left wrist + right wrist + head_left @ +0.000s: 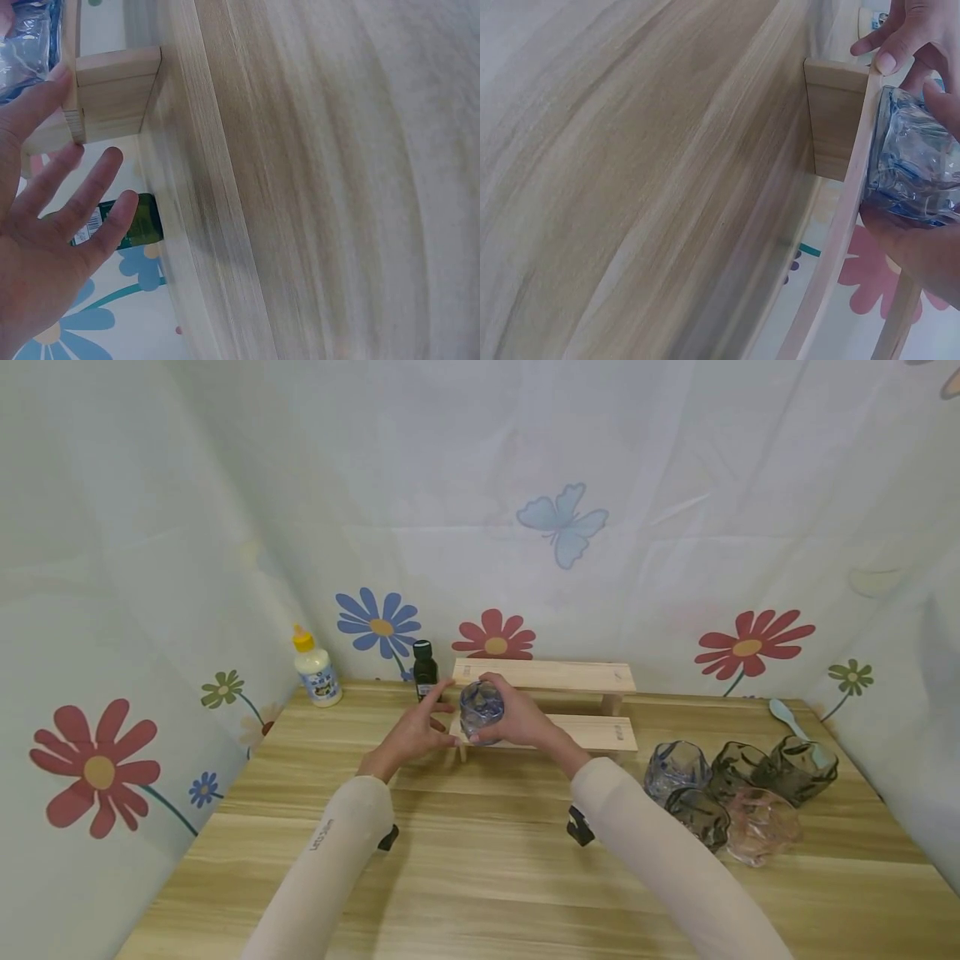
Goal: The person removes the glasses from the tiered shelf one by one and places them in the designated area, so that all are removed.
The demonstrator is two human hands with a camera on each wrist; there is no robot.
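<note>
My right hand point(528, 720) grips a blue-tinted clear glass point(482, 714) of wavy shape, fingers and thumb round its sides. The glass stands at the left end of the lower board of a two-tier wooden shelf point(592, 732); in the right wrist view the base of the blue glass point(911, 161) is right at the board. My left hand point(411, 735) is spread beside that end, holding nothing. Up close in the left wrist view, the left hand point(45, 232) has its thumb at the board's edge and its other fingers apart, in front of a dark green bottle point(142, 225).
Several glasses stand close together on the right of the table, among them a blue glass point(677, 768), a smoky glass point(802, 772) and a pink glass point(761, 827). A light blue spoon point(786, 717) leans there. A yellow-capped white bottle point(318, 677) stands back left, before the floral curtain point(420, 485).
</note>
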